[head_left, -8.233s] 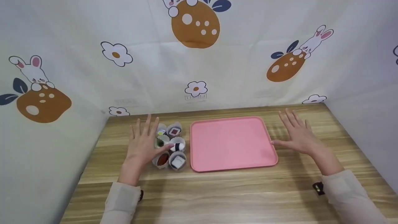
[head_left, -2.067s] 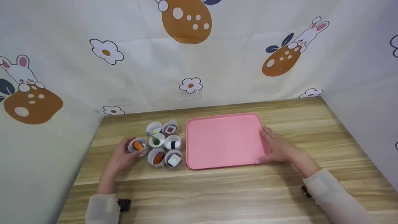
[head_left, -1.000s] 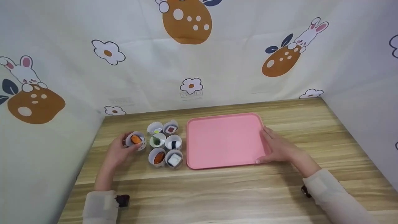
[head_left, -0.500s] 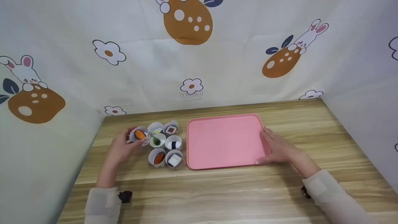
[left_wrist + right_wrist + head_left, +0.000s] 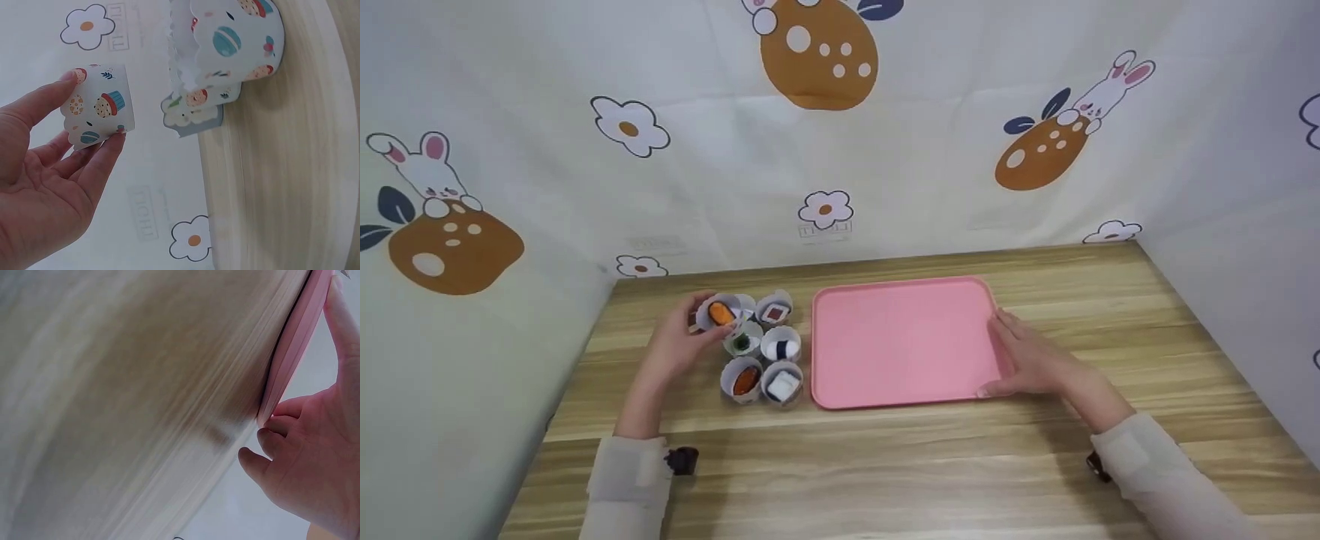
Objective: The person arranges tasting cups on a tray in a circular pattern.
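Note:
In the head view, my left hand (image 5: pixel 679 337) holds a white paper baking cup (image 5: pixel 705 319) between thumb and fingers, with an orange-topped toy sushi piece (image 5: pixel 721 313) inside. That cup is raised over the back left cup, hiding most of it. Its cupcake print faces the left wrist view, where the printed cup (image 5: pixel 104 109) hangs apart from the others. At the right side of a pink tray (image 5: pixel 904 345) rests my right hand (image 5: pixel 1031 356), fingers along the rim, thumb near the front corner. In the right wrist view its fingers touch the tray's outer side (image 5: pixel 289 354).
Other paper cups stand close together left of the tray: one with a dark red centred roll (image 5: pixel 775 313), one with a black-banded white piece (image 5: pixel 781 349), one with a white block (image 5: pixel 783 386), one with a red-orange piece (image 5: pixel 746 380), one with something green (image 5: pixel 742 343).
My left hand has carried the paper cup from left of the group rightward and back, over the back left cup. The right hand has stayed at the tray's edge.

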